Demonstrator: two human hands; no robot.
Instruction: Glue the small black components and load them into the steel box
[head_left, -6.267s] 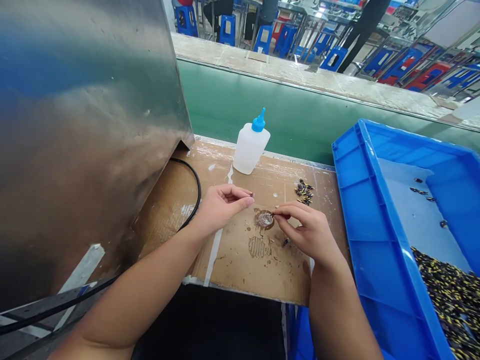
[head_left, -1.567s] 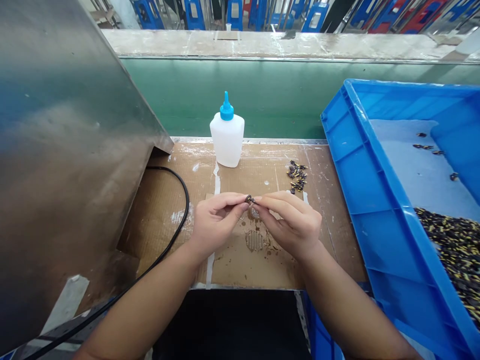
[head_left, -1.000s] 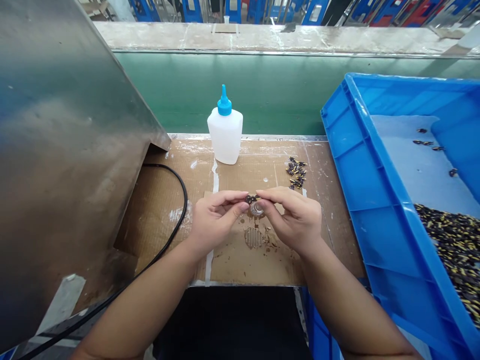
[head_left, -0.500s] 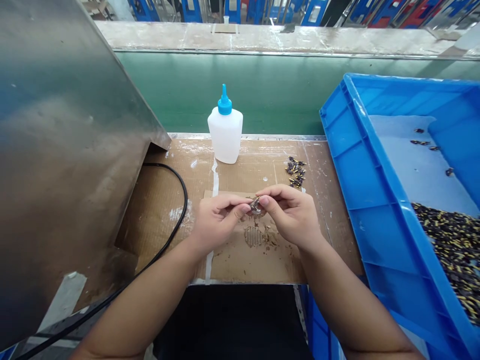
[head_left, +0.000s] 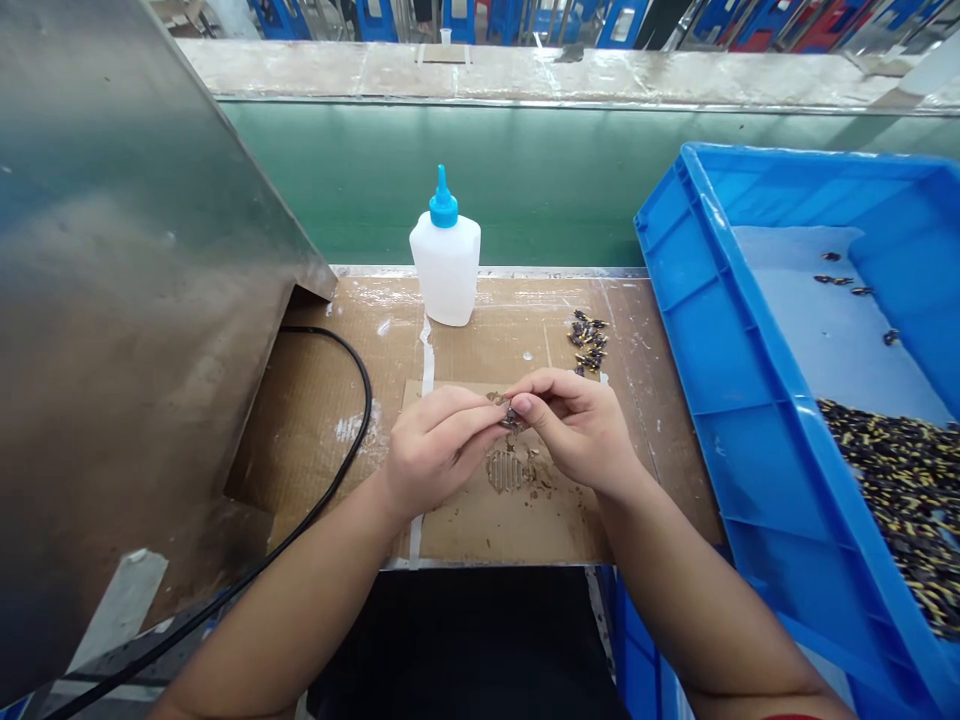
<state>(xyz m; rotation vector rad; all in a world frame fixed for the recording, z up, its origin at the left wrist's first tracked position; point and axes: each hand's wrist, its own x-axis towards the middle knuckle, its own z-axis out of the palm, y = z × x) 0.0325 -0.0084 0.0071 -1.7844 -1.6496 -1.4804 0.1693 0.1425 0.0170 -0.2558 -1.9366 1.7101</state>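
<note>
While the right hand pinches it, the dark part lies sideways.

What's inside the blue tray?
The blue tray holds a heap of small black-and-yellow parts, a few strays on a pale sheet; the floor beneath the heap is hidden.

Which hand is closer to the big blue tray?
The right hand is closer, just left of the blue tray. The left hand is farther away, on the other side of the right hand.
</note>
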